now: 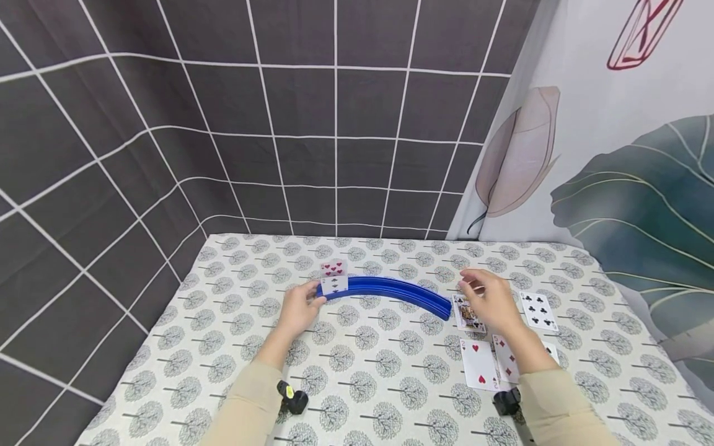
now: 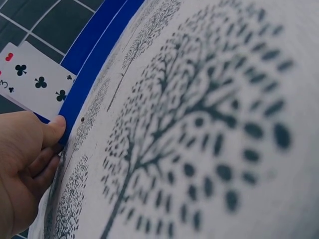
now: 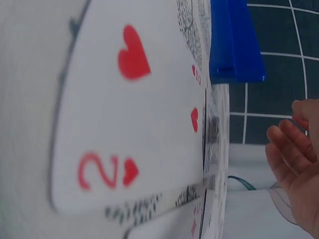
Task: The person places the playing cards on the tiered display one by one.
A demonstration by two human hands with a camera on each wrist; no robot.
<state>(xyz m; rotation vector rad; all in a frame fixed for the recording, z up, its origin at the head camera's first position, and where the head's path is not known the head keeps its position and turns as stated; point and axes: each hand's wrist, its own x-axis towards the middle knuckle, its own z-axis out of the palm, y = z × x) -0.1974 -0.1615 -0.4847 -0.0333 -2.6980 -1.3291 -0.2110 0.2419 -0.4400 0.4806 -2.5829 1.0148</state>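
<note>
Blue card holder (image 1: 392,288) lying toward the table's (image 1: 362,396) back edge, and the left hand (image 1: 298,310) pinches its left end beside two standing cards (image 1: 334,284)! Right hand (image 1: 493,302), fingers loosely bent, hovers by a face card (image 1: 464,316).

Glossy, smooth plastic on the curved blue rack (image 1: 390,287), what I make out remotely as smooth paper on the two of hearts (image 1: 478,364), matt printed cloth in the tablecloth (image 1: 387,362), matt fabric sleeves (image 1: 245,402), softly rippled matt cloth backdrop (image 1: 368,99)

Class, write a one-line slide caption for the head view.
Left hand holds a curved blue rack bearing two cards; right hand hovers above face-up cards.
</note>
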